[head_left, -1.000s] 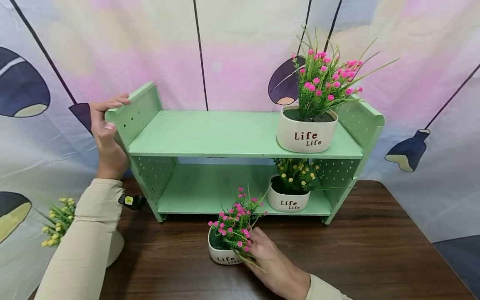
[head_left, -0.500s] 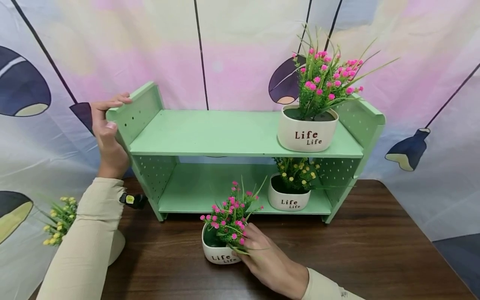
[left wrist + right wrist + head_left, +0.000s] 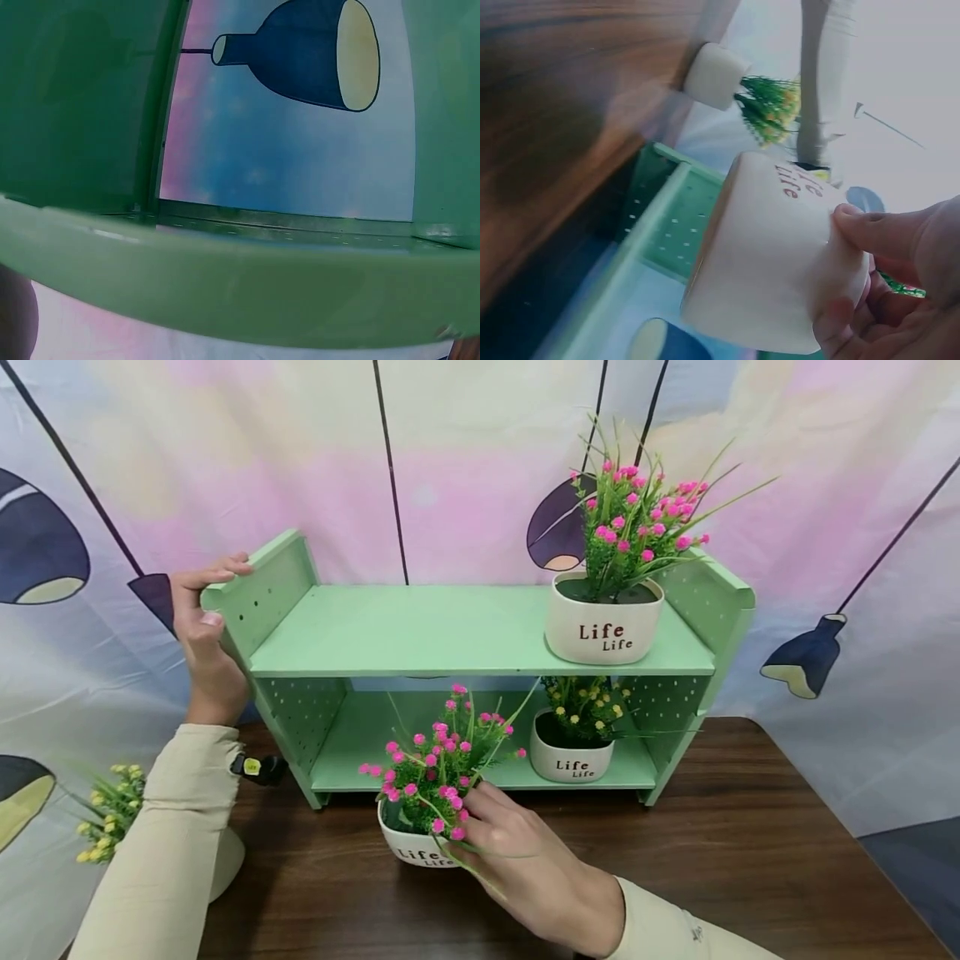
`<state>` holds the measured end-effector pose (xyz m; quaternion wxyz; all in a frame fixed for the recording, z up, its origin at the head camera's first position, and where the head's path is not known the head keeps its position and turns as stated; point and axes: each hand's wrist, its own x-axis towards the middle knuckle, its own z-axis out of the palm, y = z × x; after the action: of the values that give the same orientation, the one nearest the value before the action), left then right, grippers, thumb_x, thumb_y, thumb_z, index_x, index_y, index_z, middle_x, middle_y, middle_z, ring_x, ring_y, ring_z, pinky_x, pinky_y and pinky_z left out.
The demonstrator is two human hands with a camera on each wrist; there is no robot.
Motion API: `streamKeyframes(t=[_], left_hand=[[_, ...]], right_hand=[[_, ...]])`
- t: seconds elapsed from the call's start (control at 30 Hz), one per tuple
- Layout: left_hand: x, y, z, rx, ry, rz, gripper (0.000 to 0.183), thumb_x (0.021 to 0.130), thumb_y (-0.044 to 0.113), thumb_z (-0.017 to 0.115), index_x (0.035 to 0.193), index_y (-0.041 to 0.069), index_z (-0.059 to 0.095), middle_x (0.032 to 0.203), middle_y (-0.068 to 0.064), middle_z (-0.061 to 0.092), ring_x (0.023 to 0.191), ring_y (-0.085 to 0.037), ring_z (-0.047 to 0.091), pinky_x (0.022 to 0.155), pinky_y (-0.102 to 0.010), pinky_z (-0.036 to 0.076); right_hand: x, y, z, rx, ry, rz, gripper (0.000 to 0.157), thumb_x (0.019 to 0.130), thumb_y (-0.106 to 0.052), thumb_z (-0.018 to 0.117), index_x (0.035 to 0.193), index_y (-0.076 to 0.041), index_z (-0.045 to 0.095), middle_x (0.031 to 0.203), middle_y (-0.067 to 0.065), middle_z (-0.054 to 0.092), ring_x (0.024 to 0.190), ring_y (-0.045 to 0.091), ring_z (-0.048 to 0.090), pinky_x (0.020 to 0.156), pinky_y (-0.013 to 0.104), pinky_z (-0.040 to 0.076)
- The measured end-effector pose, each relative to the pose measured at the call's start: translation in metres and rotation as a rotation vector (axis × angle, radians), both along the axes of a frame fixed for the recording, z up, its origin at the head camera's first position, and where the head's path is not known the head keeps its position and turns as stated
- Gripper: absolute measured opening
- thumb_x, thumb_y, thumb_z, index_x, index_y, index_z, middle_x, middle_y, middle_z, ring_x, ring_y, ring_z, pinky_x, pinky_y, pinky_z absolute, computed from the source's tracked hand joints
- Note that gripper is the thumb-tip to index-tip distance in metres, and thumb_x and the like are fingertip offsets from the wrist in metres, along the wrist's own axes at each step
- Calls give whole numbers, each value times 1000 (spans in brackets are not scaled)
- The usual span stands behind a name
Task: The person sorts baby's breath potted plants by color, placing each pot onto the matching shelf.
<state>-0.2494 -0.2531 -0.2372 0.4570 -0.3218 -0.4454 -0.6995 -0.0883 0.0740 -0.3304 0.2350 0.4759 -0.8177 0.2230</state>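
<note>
My left hand (image 3: 211, 639) grips the top of the left side panel of the green two-tier shelf (image 3: 420, 631), its fingers over the edge and its thumb on the near side. With its thumb and fingers, my right hand (image 3: 528, 864) pinches the right end of a white oval "Life" flowerpot (image 3: 412, 847) with pink flowers. This pot is off the table, in front of the lower tier; the right wrist view shows its bare side (image 3: 772, 255) tilted. Only the shelf fills most of the left wrist view.
Another pink-flowered pot (image 3: 600, 631) stands at the right of the upper tier. Below it, a yellow-flowered pot (image 3: 572, 762) stands on the lower tier. A further yellow-flowered pot (image 3: 228, 864) sits on the brown table (image 3: 712, 860), partly behind my left forearm.
My right hand has carried the pink-flowered pot leftward and up, off the table and closer to the shelf. The left hand keeps its grip; the whole head view has shifted slightly.
</note>
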Motion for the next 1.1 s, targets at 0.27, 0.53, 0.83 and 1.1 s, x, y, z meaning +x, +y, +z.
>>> streamKeyframes(t=[0.27, 0.53, 0.83, 1.1], left_hand=[[-2, -2, -1, -5, 1, -13, 39, 76, 16, 47, 106, -4, 61, 111, -18, 68, 127, -39, 54, 108, -37, 45], [-1, -3, -1, 2, 1, -11, 38, 76, 16, 49, 106, -5, 61, 111, -19, 68, 127, -39, 54, 108, -36, 45], [0, -3, -2, -15, -2, 29, 38, 77, 18, 51, 107, -4, 62, 110, -17, 68, 127, -39, 55, 111, -36, 43], [0, -3, -2, -32, 2, 27, 38, 79, 21, 54, 107, -3, 62, 111, -17, 68, 128, -39, 54, 114, -37, 41]], right_hand=[[5, -9, 24, 3, 60, 3, 17, 93, -9, 79, 109, -10, 74, 108, 0, 63, 105, 17, 57, 94, 28, 52], [-3, -17, 53, -25, 8, 77, 2, 99, -11, 70, 98, -11, 72, 90, -1, 52, 87, 17, 46, 77, 24, 43], [-13, -22, 87, -35, 38, 115, 23, 102, -9, 67, 124, -8, 74, 115, 4, 66, 101, 20, 53, 91, 30, 45], [-21, -31, 123, 24, 6, 42, 20, 103, -16, 67, 119, -10, 77, 109, 0, 71, 100, 20, 54, 91, 28, 47]])
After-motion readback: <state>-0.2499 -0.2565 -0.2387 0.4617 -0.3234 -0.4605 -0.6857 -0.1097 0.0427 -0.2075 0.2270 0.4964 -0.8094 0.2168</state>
